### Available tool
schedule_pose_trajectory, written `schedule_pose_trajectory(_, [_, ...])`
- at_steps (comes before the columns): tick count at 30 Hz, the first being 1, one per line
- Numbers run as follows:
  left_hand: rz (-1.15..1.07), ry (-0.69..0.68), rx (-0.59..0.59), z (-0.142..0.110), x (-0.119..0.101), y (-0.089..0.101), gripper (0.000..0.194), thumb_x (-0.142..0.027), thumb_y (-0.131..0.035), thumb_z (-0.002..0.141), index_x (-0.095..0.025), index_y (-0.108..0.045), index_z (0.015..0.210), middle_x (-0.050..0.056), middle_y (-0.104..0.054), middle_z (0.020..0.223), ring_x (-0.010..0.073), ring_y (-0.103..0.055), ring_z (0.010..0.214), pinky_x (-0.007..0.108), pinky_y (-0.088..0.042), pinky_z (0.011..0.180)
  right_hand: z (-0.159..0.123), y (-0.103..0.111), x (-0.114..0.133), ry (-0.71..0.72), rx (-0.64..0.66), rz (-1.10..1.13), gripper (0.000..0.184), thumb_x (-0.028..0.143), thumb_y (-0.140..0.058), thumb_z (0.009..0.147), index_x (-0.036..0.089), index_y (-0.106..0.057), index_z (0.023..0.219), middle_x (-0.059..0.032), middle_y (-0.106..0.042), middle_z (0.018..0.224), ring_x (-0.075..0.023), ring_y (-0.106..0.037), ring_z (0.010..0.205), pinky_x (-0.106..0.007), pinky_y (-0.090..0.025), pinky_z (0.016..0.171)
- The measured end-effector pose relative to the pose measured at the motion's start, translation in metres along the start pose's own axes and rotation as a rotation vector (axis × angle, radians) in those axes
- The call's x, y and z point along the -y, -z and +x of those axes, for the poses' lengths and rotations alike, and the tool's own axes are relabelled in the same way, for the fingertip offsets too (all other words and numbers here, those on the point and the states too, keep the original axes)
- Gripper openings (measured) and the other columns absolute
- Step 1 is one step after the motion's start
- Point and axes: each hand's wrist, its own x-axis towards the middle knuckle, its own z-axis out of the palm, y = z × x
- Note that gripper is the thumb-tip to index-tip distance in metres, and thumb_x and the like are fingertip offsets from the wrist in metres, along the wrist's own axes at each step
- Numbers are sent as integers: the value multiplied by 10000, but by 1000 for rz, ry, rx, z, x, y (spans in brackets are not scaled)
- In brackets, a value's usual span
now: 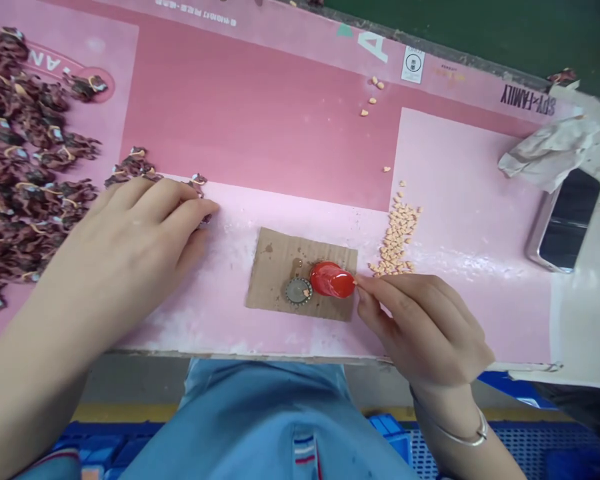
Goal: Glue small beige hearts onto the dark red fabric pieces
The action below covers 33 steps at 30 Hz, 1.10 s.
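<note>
My right hand [425, 327] pinches a tiny peach-coloured piece [355, 283] between thumb and forefinger, right at the rim of a small red container [333, 279]. The container stands tilted in view on a piece of brown cardboard [265, 267]. Beside it lies a crimped metal bottle cap [299, 291] with another peach bit in it. My left hand [145, 233] rests on the table, its thumb and forefinger closed around a small dark-brown figurine [208, 219], mostly hidden. More brown figurines [135, 159] show just beyond its knuckles.
Many brown figurines [25, 180] crowd the left side. Peach pieces [399, 237] lie heaped right of the cardboard, with several scattered farther back. At the right are a phone [570, 220] and crumpled paper [550, 153]. The pink table's front edge [290, 358] runs before my lap.
</note>
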Motion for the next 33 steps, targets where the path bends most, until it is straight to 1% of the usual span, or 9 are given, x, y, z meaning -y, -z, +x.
schedule_pose_trajectory(6, [-92,30,26,0,2,-2,475,-306,-185,1083,-145,-628,1031,148,-589,1104,278,-613,996,444,-566,914,0,5,-1,20,30,-6,288,-8,-751,878,170,-694,1097,-43,-764,813,-173,-703,697,-319,-601,649])
schedule_pose_trajectory(10, [-183,65,56,-3,3,1,409,-253,-232,1083,-127,-621,1061,171,-634,1170,321,-616,1135,486,-516,1035,-1,8,-1,46,58,-8,274,31,-749,904,181,-700,1127,-37,-758,795,-170,-697,687,-321,-601,630])
schedule_pose_trajectory(14, [-231,118,-42,-6,3,6,369,-302,-320,1108,-164,-653,1030,100,-696,990,299,-637,989,469,-525,949,1,10,3,-1,60,29,270,40,-742,908,214,-718,1114,-26,-764,814,-171,-702,695,-328,-595,617])
schedule_pose_trajectory(17, [-353,256,-174,-12,-8,13,212,-330,-503,1081,-236,-690,1052,40,-729,972,271,-657,999,432,-533,909,4,18,6,-99,28,121,256,7,-728,897,219,-727,1041,-16,-735,789,-166,-689,690,-324,-578,605])
schedule_pose_trajectory(19, [-601,378,-255,-17,-24,20,138,-302,-640,1019,-316,-698,1143,6,-738,1018,248,-694,1000,414,-560,885,7,25,8,-139,31,174,250,-12,-705,896,207,-724,1017,-18,-718,790,-165,-679,687,-323,-566,598])
schedule_pose_trajectory(21, [-1005,461,-296,-19,-44,26,311,-245,-700,975,-404,-688,1242,-15,-738,1029,207,-732,916,376,-604,829,8,29,12,-102,44,243,211,3,-683,909,179,-722,1019,-29,-712,800,-158,-663,674,-317,-555,577])
schedule_pose_trajectory(23, [-1432,523,-256,-19,-65,28,355,-207,-725,964,-445,-722,1227,-27,-759,993,165,-750,829,304,-635,759,11,28,19,-77,26,319,157,36,-657,940,160,-720,1012,-36,-715,798,-151,-657,669,-308,-555,566])
schedule_pose_trajectory(27, [-2061,594,-85,-10,-95,23,83,-307,-843,897,-347,-822,966,-11,-789,827,122,-740,667,171,-607,597,19,18,36,-136,-32,394,136,114,-602,1015,183,-716,991,-19,-731,761,-146,-681,671,-300,-580,575])
schedule_pose_trajectory(33, [-2356,589,-33,-9,-108,11,100,-262,-854,886,-273,-816,978,2,-780,773,100,-719,590,133,-580,562,26,5,41,-98,-150,422,109,128,-634,1005,142,-723,944,-23,-748,713,-128,-679,632,-261,-620,585])
